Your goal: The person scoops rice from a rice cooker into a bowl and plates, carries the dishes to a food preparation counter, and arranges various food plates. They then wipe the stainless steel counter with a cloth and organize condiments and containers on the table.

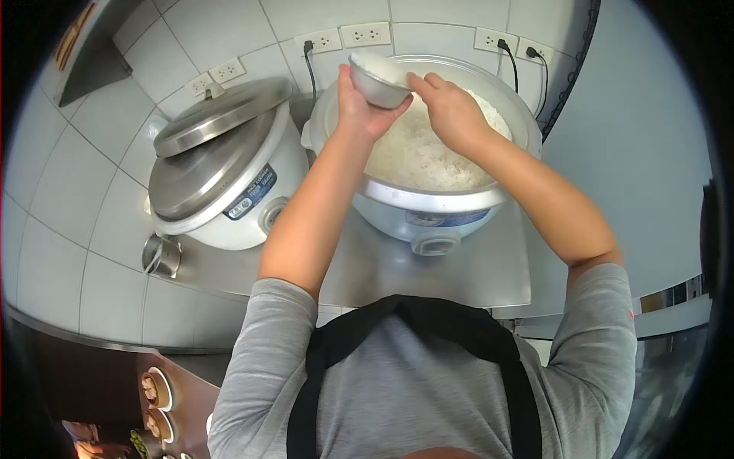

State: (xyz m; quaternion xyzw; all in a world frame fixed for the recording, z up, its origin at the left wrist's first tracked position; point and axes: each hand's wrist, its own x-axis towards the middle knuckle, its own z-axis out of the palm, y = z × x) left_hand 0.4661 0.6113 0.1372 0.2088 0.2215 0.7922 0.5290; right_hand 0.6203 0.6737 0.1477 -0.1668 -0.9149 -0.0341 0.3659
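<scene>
My left hand (pixel 365 109) is raised over the open rice cooker (pixel 440 200). It cups a small metal bowl (pixel 380 88) from below and along its left side. White rice (pixel 382 67) is heaped in the bowl, which looks tilted. My right hand (pixel 451 113) is at the bowl's right rim, with its fingers curled and fingertips close to the edge. Whether it grips the rim or a utensil is hidden. Beneath both hands, cooked rice (pixel 417 157) fills much of the cooker's pot.
On the left stands a second rice cooker (pixel 245 195), with a metal lid (pixel 229 115) resting tilted on top. A metal cup (pixel 162 256) hangs or stands beside it. Plugged cords (pixel 511 61) run down the tiled wall. Plates with small baskets (pixel 157 390) sit at lower left.
</scene>
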